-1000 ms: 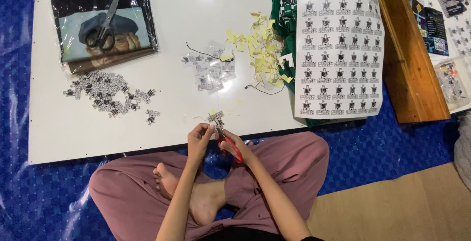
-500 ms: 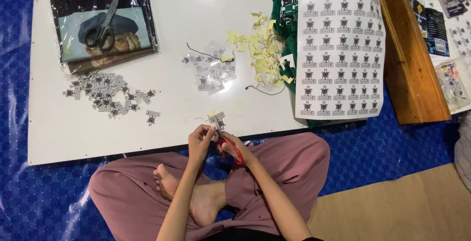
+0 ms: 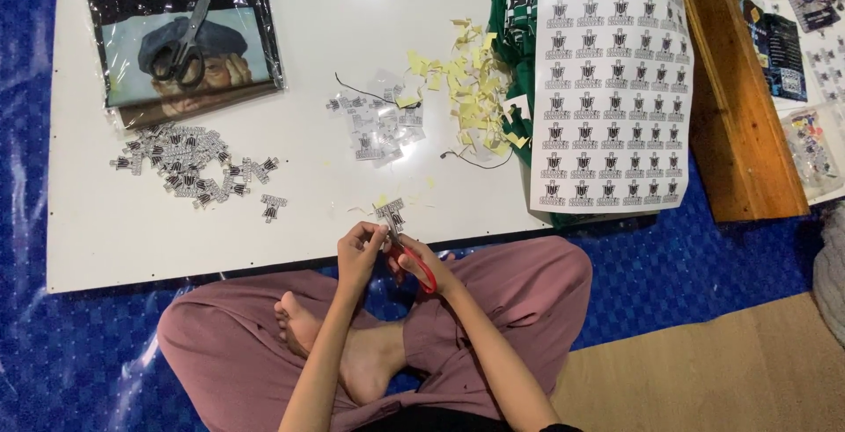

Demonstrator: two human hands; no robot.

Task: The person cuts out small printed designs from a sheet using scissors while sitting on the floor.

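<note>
I see the small black-and-white printed paper cutout just above both hands, over the white board's near edge; left hand fingers pinch it, right hand grips red-handled scissors, blades pointing up-left into it. Count: 1 cutout held, 2 scissors incl. black pair, 1 printed sheet

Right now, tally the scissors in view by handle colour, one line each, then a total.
Red-handled scissors, in the right hand cutting a small printed piece pinched by the left hand: 1
Black-handled scissors, lying on the bagged picture stack: 1
Total: 2
</note>
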